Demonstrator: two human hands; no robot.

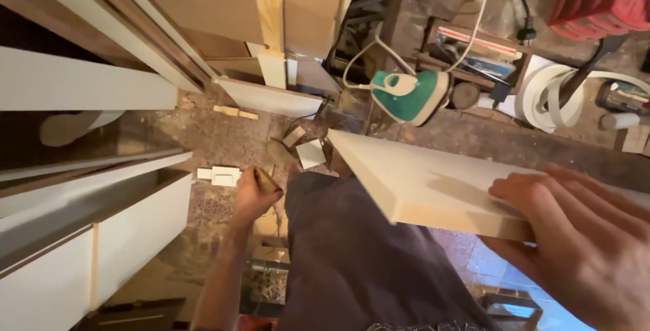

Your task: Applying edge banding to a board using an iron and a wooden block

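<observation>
My right hand rests on and grips the near right end of a pale cream board that lies flat across my lap and a dark bench. My left hand hangs down beside my left leg, closed around a small tool with a wooden handle; its working end is hidden. Below that hand lies the speckled floor with offcuts.
A green and white clothes iron with a white cord sits on the bench beyond the board. Rolls of white edge banding lie at the right. White panels stand at the left. Small white offcuts litter the floor.
</observation>
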